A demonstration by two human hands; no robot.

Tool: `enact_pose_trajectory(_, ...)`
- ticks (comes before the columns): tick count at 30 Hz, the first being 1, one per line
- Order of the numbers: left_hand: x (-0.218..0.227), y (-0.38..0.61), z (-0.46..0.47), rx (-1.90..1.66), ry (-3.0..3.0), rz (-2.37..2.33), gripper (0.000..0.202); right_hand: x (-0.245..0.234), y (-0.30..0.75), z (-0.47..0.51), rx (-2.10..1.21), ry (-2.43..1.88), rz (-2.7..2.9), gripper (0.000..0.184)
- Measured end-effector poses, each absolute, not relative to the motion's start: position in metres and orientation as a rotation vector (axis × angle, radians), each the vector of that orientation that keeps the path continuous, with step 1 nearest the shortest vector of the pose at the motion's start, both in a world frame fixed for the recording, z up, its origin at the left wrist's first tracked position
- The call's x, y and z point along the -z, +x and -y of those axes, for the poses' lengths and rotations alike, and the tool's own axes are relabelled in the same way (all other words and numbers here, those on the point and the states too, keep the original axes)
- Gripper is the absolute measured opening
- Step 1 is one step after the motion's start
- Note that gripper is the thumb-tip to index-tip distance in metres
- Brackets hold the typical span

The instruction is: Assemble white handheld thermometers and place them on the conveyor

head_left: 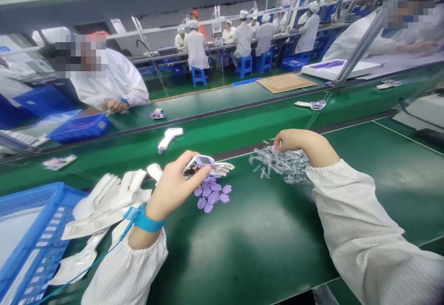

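Observation:
My left hand (176, 182) is closed around an opened white-and-purple gun-shaped device shell (204, 160), like a forehead thermometer. A small grey screen shows at its top, and dark and red inner parts show at its side. Just below it lies a heap of small purple plastic pieces (211, 196). My right hand (291, 140) is at the far edge of a pile of clear plastic pieces (284, 164), fingers bent down and pinched together. What sits between those fingertips is too small to make out. A blue wrist strap (149, 219) with a cord circles my left wrist.
White shell halves (107, 198) lie heaped beside a blue basket (52, 231) at left. Beyond the table edge, a green conveyor belt (225, 129) carries a white gun-shaped device (169, 138) and several open ones. Co-workers in white sit across the line, near a blue tray (79, 128) and cardboard (286, 83).

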State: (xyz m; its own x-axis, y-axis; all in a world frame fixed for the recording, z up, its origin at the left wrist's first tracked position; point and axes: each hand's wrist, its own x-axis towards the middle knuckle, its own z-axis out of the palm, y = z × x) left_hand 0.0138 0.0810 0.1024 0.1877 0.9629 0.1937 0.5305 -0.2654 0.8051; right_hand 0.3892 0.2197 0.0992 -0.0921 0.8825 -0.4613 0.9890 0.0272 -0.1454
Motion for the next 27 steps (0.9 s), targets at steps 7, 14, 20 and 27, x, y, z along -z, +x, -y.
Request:
enact_pose_trajectory(7,-0.101,0.012,-0.082,-0.917,1.892,-1.408,0.036,-0.102,0.396,-0.220,0.614,1.931,-2.147,0.037)
enact_pose_trajectory(14,-0.104,0.012,-0.080,-0.913,1.891,-1.417,0.036,-0.125,0.385,-0.206,0.920,1.613,-2.535,0.020)
enact_pose_trajectory(20,-0.105,0.013,-0.081,-0.888,1.883,-1.428,0.038,-0.133,0.385,-0.201,1.054,1.528,-2.545,0.024)
enact_pose_trajectory(27,-0.104,0.011,-0.082,-0.874,1.885,-1.431,0.037,-0.128,0.393,-0.208,1.077,1.700,-2.377,0.036)
